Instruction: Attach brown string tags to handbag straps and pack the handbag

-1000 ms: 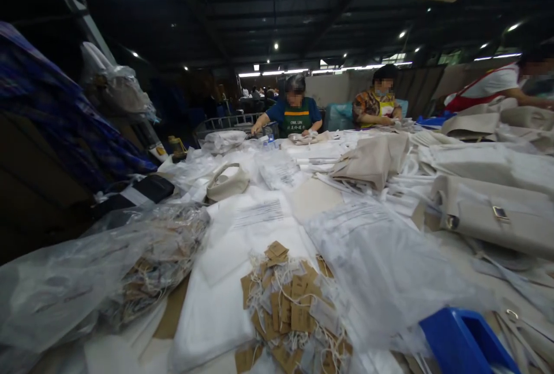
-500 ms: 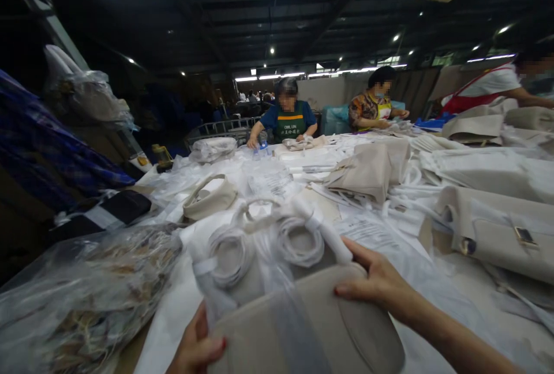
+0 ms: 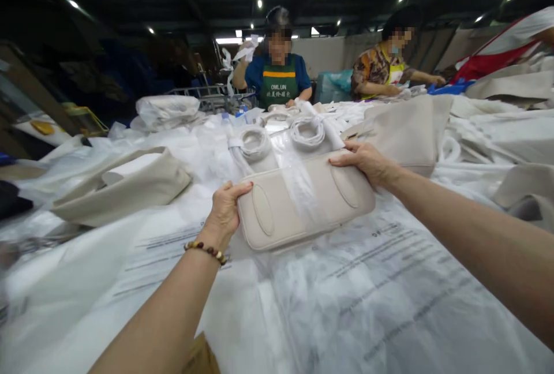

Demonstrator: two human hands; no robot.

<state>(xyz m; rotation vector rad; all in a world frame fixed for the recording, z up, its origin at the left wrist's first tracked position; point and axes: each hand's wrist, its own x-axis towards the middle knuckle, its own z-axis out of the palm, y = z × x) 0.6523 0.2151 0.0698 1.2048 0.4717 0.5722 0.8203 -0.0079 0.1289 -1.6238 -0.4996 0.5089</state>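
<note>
A beige handbag [image 3: 311, 201] is held out over the table between my two hands, its base edge toward me. My left hand [image 3: 227, 206] grips its left end, thumb on top. At the upper right edge my right hand [image 3: 367, 160] is closed on it, with the fingers partly hidden behind. A clear plastic band [image 3: 296, 180] wraps the bag's middle. On its far side lie two coiled, wrapped straps [image 3: 255, 144] and a white-wrapped handle [image 3: 329, 126]. Below the bag, printed clear plastic bags [image 3: 372, 293] cover the table.
An open beige bag piece [image 3: 125, 189] lies at the left. Another beige bag [image 3: 407, 131] stands at the right beside stacked white padding [image 3: 497, 131]. Across the table, a person in a green apron [image 3: 279, 82] raises a white strip; another person [image 3: 381, 68] works farther right.
Both my hands have carried the handbag forward, away from me, over the printed plastic. My view has shifted closer to the table. The person opposite has raised a hand with a white strip.
</note>
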